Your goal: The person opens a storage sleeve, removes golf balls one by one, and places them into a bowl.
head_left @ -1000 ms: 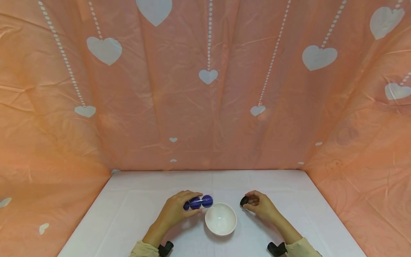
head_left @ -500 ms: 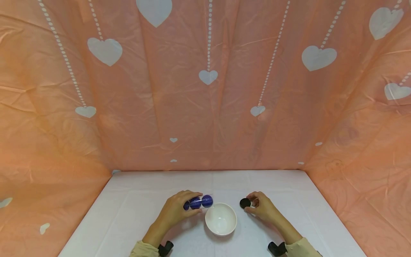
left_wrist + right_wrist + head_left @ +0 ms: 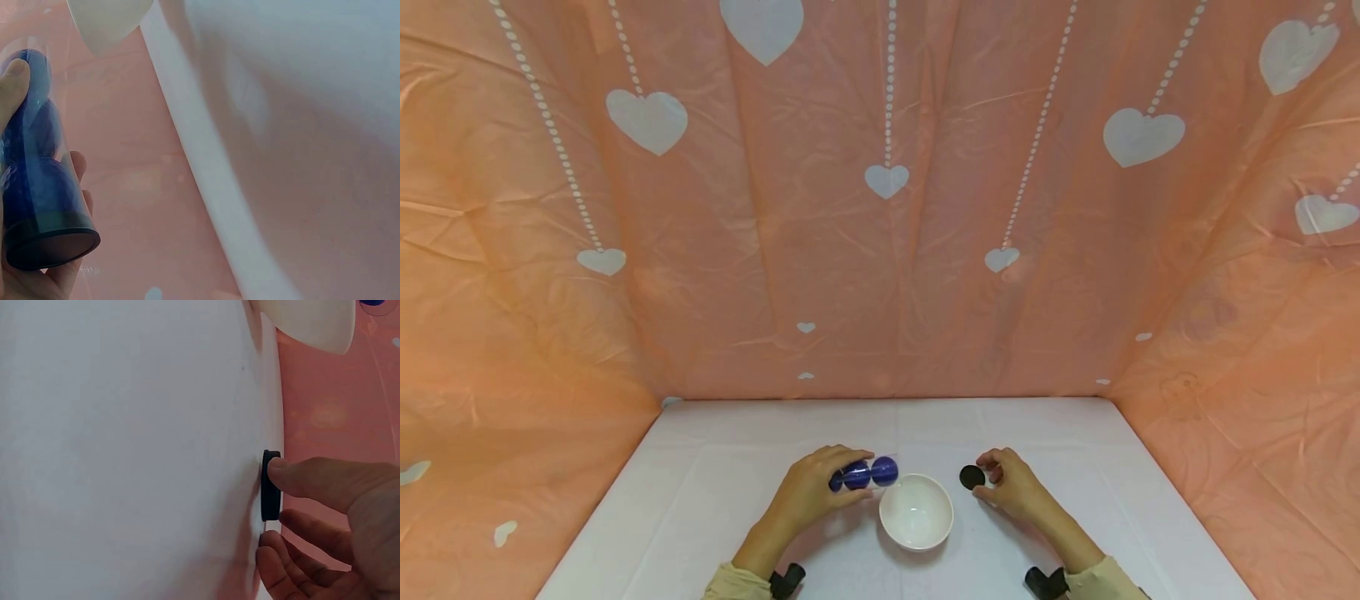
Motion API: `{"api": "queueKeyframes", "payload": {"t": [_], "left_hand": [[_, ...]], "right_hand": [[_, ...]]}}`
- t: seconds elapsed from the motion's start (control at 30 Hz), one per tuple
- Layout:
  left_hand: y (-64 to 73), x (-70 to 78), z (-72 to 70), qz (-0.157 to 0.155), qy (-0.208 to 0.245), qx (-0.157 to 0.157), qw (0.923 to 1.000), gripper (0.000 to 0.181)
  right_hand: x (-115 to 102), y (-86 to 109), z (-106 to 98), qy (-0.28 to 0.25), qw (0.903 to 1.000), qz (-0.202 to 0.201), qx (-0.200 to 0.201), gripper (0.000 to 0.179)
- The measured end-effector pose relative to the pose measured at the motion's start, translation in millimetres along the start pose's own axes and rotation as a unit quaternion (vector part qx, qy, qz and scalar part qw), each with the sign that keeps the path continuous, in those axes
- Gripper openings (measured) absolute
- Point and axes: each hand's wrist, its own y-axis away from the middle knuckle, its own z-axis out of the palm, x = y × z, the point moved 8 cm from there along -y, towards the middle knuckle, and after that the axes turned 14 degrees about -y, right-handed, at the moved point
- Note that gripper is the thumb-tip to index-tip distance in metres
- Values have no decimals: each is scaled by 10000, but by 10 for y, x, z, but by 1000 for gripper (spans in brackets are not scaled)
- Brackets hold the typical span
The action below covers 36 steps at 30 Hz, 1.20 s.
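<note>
My left hand grips a clear plastic tube of dark blue balls, its open-looking end over the bowl's left rim. In the left wrist view a black cap closes the tube's other end. A white bowl stands on the table between the hands. To the right of it, a round black lid lies flat on the table. The thumb and index finger of my right hand pinch the lid's near edge, the other fingers curling beside it in the right wrist view.
A white cloth covers the table. An orange curtain with white hearts rises at the back and along both sides. Black wrist mounts sit on both forearms.
My right hand has lowered the black lid from a tilted hold to lying flat on the table, and its fingers have loosened a little. My left hand and the tube stay nearly still.
</note>
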Motion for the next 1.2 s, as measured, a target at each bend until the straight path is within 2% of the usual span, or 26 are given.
{"api": "queueKeyframes", "payload": {"t": [0.23,0.6,1.2], "left_hand": [[-4,23,8,38,58,-47,10000,56],[-14,67,4,207,97,171,9996,57],[-27,95,12,178,133,41,9997,55]], "right_hand": [[-41,12,-22,-49,9998,-189,-5,36],[-169,25,-83,-404,9970,-511,424,28],[-494,79,48,-878,9883,-1225,220,28]]}}
